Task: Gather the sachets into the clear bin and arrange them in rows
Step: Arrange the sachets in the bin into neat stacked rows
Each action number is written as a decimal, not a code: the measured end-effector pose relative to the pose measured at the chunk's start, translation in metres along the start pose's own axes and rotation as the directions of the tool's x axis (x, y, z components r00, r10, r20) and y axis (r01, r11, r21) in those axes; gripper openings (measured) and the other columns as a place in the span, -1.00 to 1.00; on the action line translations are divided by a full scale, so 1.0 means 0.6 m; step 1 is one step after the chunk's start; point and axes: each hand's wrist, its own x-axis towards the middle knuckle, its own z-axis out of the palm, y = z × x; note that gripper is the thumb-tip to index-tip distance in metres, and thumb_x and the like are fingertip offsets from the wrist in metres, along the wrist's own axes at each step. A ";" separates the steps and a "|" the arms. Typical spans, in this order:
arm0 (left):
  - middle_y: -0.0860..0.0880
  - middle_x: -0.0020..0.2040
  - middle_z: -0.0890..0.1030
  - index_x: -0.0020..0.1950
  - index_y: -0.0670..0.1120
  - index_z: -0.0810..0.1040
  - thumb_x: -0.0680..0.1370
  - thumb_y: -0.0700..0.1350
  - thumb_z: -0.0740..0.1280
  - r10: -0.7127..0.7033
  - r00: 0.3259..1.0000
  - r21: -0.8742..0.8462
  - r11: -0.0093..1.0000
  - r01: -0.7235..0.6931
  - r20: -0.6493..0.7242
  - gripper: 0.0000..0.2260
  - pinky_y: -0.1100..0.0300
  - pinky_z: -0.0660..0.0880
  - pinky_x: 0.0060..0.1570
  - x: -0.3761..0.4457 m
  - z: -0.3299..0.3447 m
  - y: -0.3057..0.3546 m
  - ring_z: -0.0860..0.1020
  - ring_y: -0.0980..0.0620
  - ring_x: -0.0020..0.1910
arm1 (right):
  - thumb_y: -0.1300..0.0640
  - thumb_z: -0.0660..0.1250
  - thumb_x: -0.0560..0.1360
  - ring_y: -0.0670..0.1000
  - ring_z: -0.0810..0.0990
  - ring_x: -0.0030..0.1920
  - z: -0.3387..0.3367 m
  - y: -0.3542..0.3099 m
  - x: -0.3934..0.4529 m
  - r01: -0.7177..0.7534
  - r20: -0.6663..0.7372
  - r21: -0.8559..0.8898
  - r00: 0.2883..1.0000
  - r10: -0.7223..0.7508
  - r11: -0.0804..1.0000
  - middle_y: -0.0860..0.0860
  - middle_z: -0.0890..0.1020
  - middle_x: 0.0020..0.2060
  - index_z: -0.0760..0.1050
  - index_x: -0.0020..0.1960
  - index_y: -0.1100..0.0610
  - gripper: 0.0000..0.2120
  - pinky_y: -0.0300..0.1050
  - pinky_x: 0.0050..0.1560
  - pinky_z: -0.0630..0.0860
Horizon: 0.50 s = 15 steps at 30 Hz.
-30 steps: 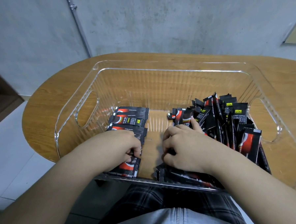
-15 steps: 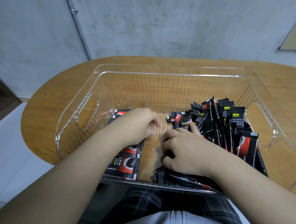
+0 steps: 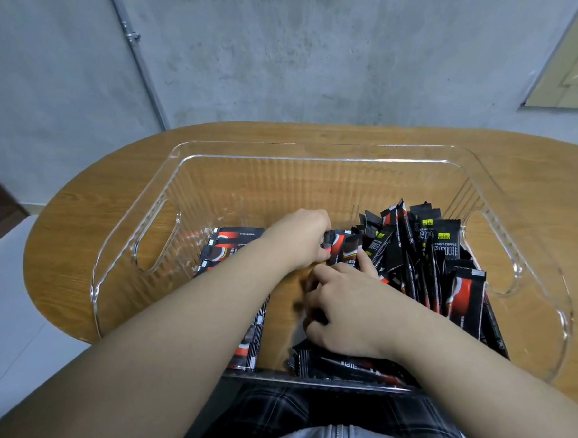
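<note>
Here we see a grey concrete wall [image 3: 305, 50] behind a rounded wooden table [image 3: 80, 216], and on the table stands the clear bin [image 3: 311, 150], a ribbed transparent tub with a cut-out handle in each short side. Inside it, along our left, a row of black-and-red coffee sachets [image 3: 225, 245] lies flat on the floor of the bin, partly hidden under the left forearm. Along our right, a loose heap of sachets [image 3: 427, 255] stands mostly on edge and tilted, leaning toward the right wall, some showing yellow labels and "instant coffee" print. A few more sachets [image 3: 339, 367] lie flat against the near wall, under the right wrist. Between the row and the heap a strip of bare bin floor shows the wood through it. The right hand [image 3: 349, 312] rests low in the middle of the bin, knuckles up and fingers curled, its index finger stretched out against the edge of the heap; we cannot tell whether it holds anything underneath. The left hand [image 3: 302, 238] reaches across to the heap's left edge, its fingers and thumb pinched on one sachet [image 3: 344, 249] with a red swirl. Below the bin's near rim we see dark plaid fabric [image 3: 291, 413].
</note>
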 end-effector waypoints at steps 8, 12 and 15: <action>-0.08 0.11 0.61 0.21 -0.15 0.52 0.52 -0.13 0.38 -0.196 0.980 -0.191 0.962 0.197 0.024 -0.73 0.18 0.43 0.06 -0.015 -0.016 -0.003 0.55 -0.06 0.10 | -0.11 0.12 0.51 0.12 0.32 0.25 0.000 0.000 0.000 -0.014 -0.006 0.002 1.000 0.014 1.000 0.01 0.41 0.16 0.56 0.15 -0.03 -0.64 0.35 0.41 -0.24; -0.01 -0.11 0.60 -0.02 -0.02 0.63 0.56 -0.15 0.32 -0.285 0.958 -0.234 0.932 0.278 0.001 -0.90 0.25 0.39 -0.12 -0.038 -0.048 -0.020 0.53 -0.02 -0.13 | -0.12 0.11 0.52 0.12 0.31 0.28 -0.002 -0.001 0.000 -0.032 0.016 0.007 0.999 0.032 0.999 0.02 0.39 0.17 0.55 0.17 0.00 -0.63 0.35 0.42 -0.23; 0.02 -0.19 0.51 -0.07 -0.01 0.59 0.59 -0.19 0.25 -0.340 0.940 -0.251 0.913 0.321 -0.033 -0.84 0.24 0.36 -0.16 -0.061 -0.066 -0.036 0.45 0.00 -0.22 | -0.11 0.11 0.53 0.11 0.31 0.28 -0.002 0.000 0.000 -0.031 0.018 0.008 0.999 0.031 0.999 0.01 0.39 0.18 0.55 0.15 0.01 -0.65 0.35 0.42 -0.22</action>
